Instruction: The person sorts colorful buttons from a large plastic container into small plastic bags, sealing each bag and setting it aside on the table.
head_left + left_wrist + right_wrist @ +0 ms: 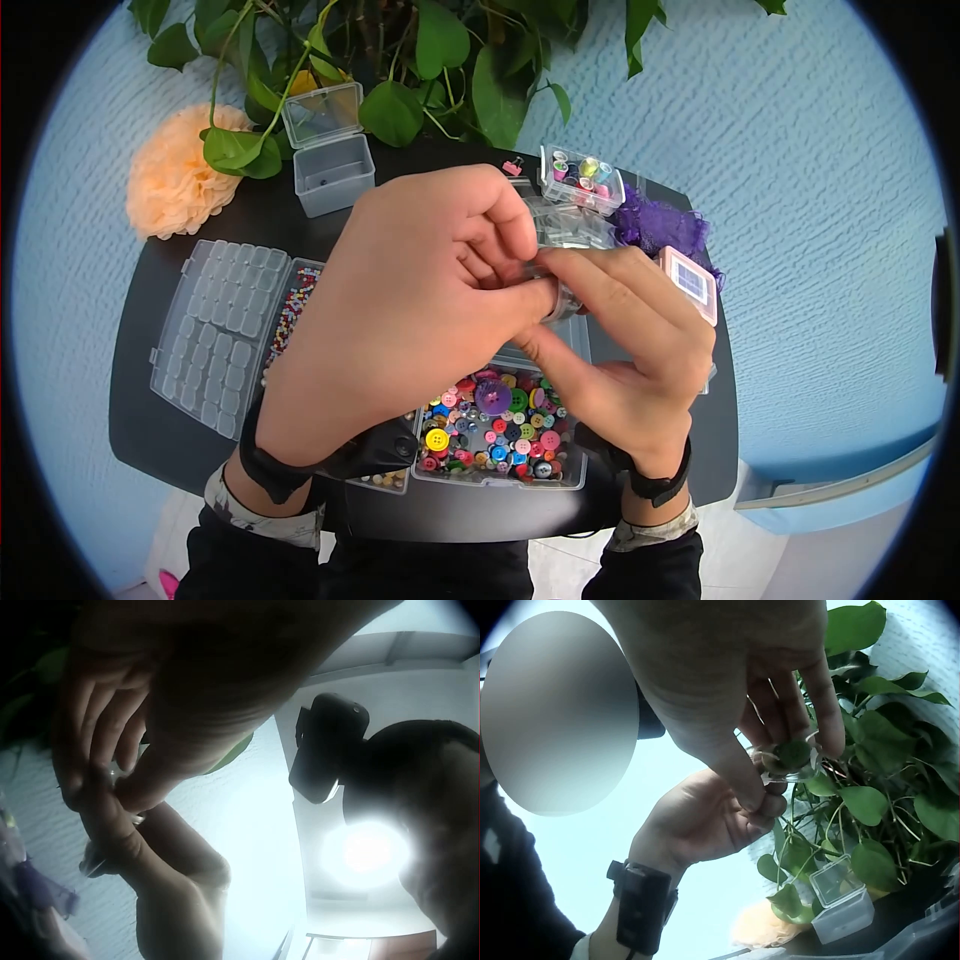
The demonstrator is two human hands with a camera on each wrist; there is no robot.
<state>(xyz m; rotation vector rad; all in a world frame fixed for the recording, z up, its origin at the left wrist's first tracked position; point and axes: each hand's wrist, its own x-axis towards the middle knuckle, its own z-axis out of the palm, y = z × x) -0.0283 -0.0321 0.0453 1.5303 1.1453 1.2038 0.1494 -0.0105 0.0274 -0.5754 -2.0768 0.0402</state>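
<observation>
Just off the centre towards 3 o'clock in the head view, a small clear round item (568, 303) sits between the two hands, raised above the table (140, 400). The right hand (635, 345) holds it narrowly, thumb and fingers curled about its rim. The left hand (390, 285) comes in from 8 o'clock with bent fingers, its thumb tip against or very near the item; whether it also pinches it, I cannot tell.

For this close fingertip work, the right hand would best keep the item steady and let the left thumb do the fine moves, with light, even pressure so the clear rim neither slips nor bends. The button tray (575, 470) lies uncovered at 6 o'clock, so anything dropped could get lost among the buttons; working slightly towards 1 o'clock, short of the box of spools (608, 203), seems safer.

As for writing, the pink-edged case (690, 285) at 3 o'clock bears a pale panel, but nothing on it is legible, and no brand can be read anywhere
</observation>
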